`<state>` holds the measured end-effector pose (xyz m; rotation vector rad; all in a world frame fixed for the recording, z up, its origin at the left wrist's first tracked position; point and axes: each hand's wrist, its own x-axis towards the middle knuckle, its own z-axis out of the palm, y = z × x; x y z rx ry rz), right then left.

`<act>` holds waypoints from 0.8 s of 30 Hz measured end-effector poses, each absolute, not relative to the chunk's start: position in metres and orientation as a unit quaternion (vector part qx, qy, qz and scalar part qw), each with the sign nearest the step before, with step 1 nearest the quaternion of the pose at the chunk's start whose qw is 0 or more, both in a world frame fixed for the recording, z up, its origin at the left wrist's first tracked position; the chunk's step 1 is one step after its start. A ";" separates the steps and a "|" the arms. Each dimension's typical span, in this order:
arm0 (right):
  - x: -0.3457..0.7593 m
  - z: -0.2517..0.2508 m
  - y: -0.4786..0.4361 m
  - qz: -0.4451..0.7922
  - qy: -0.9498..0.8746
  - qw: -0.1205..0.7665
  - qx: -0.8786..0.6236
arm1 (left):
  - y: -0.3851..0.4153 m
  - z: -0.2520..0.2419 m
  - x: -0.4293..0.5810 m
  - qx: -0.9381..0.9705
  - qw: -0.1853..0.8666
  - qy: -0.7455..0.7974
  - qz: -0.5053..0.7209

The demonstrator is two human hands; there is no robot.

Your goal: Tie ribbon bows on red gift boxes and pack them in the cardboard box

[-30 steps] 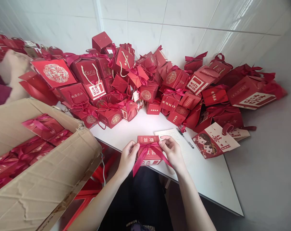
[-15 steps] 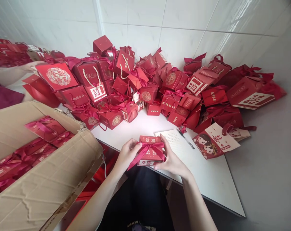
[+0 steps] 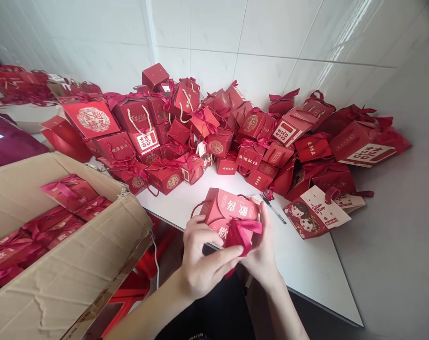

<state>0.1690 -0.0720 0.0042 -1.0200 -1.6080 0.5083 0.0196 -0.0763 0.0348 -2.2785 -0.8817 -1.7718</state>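
Note:
A red gift box (image 3: 222, 204) with pale Chinese lettering is held tilted above the table's near edge. A glossy dark pink ribbon bow (image 3: 244, 232) is tied across it, and a thin cord handle loops out at the left. My right hand (image 3: 262, 250) is closed around the box's right side. Across the near side reaches my left hand (image 3: 203, 252), its fingers curled against the box and its fingertips at the bow. Beyond the box a black pen (image 3: 274, 209) lies on the white table (image 3: 321, 264); the box and hands mostly cover the notebook there.
Many red gift boxes (image 3: 259, 123) are heaped along the tiled wall. A cardboard carton (image 3: 104, 231) at left holds more ribboned boxes. A cream and red card box (image 3: 315, 212) lies at right. A co-worker's maroon sleeve (image 3: 14, 137) shows at far left, above a red stool (image 3: 129, 293).
The gift box has come up and turned, with its bow now toward the lower right. My left hand has shifted from its left side to the bow. The co-worker's arm has drawn back.

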 end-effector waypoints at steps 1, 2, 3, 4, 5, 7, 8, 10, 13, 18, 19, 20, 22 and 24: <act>0.169 0.006 -0.074 0.208 -0.680 0.561 -0.424 | -0.078 0.036 0.020 -0.758 0.070 -0.292 -0.579; 0.170 0.008 -0.075 0.205 -0.679 0.567 -0.418 | -0.080 0.036 0.020 -0.761 0.069 -0.291 -0.575; 0.170 0.009 -0.077 0.208 -0.679 0.571 -0.413 | -0.081 0.036 0.019 -0.763 0.055 -0.287 -0.577; 0.172 0.011 -0.078 0.214 -0.677 0.571 -0.411 | -0.081 0.037 0.017 -0.763 0.030 -0.280 -0.582; 0.174 0.012 -0.079 0.227 -0.675 0.566 -0.415 | -0.080 0.037 0.012 -0.761 -0.002 -0.274 -0.588; 0.177 0.017 -0.081 0.262 -0.669 0.545 -0.432 | -0.076 0.040 0.000 -0.759 -0.078 -0.280 -0.582; 0.179 0.019 -0.081 0.283 -0.667 0.531 -0.439 | -0.072 0.043 -0.008 -0.765 -0.119 -0.295 -0.560; 0.180 0.026 -0.079 0.324 -0.666 0.508 -0.439 | -0.062 0.051 -0.023 -0.788 -0.212 -0.339 -0.467; 0.178 0.033 -0.070 0.366 -0.675 0.481 -0.423 | -0.048 0.064 -0.040 -0.776 -0.383 -0.362 -0.346; 0.175 0.031 -0.050 0.425 -0.674 0.456 -0.395 | -0.034 0.078 -0.062 -0.495 -0.652 -0.413 -0.398; 0.176 0.029 -0.047 0.424 -0.664 0.456 -0.414 | -0.033 0.081 -0.069 -0.421 -0.690 -0.422 -0.411; 0.178 0.025 -0.044 0.414 -0.651 0.454 -0.446 | -0.032 0.085 -0.077 -0.357 -0.718 -0.427 -0.418; 0.185 0.015 -0.038 0.390 -0.629 0.438 -0.511 | -0.033 0.093 -0.093 -0.270 -0.747 -0.431 -0.427; 0.198 0.001 -0.031 0.370 -0.623 0.412 -0.553 | -0.038 0.102 -0.108 -0.231 -0.747 -0.442 -0.439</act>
